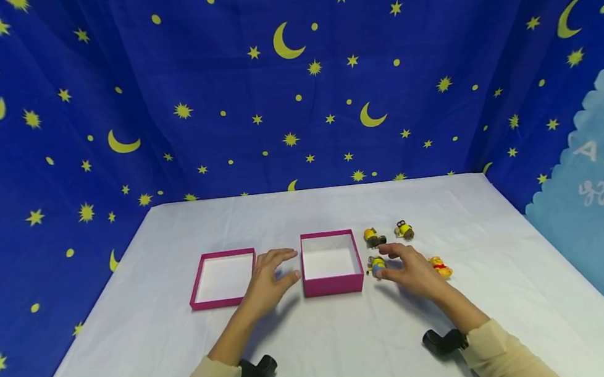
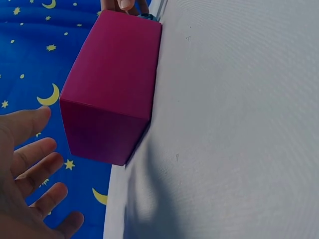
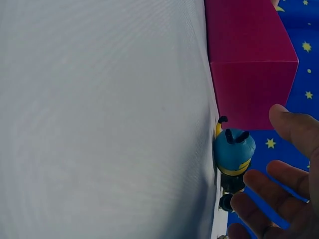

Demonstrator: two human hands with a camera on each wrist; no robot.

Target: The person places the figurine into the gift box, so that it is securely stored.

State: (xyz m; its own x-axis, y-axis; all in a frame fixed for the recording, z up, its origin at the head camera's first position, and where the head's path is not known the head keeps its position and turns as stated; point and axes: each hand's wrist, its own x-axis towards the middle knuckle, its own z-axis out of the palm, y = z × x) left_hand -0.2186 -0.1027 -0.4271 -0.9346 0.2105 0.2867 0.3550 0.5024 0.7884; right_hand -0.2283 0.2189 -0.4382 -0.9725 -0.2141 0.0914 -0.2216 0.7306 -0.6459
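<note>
Box (image 1: 334,285): one, magenta, white-lined
Lid (image 1: 225,303): one
Figures (image 1: 441,267): four, yellowish, towards table's (image 1: 331,347) right edge
Hands (image 1: 265,283) (image 1: 413,268): fingers spread, empty

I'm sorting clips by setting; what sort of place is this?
Likely an indoor tabletop set up for filming: a white-covered table, a blue star-and-moon backdrop hung behind it, and toy figures beside a pink box.

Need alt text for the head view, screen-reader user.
A left hand and right hand hover either side of an open pink box on a white tabletop, the right one by a blue-and-yellow toy. Three more toys lie nearby; a shallow pink lid lies left. Blue cloth with moons and stars hangs behind.
</note>
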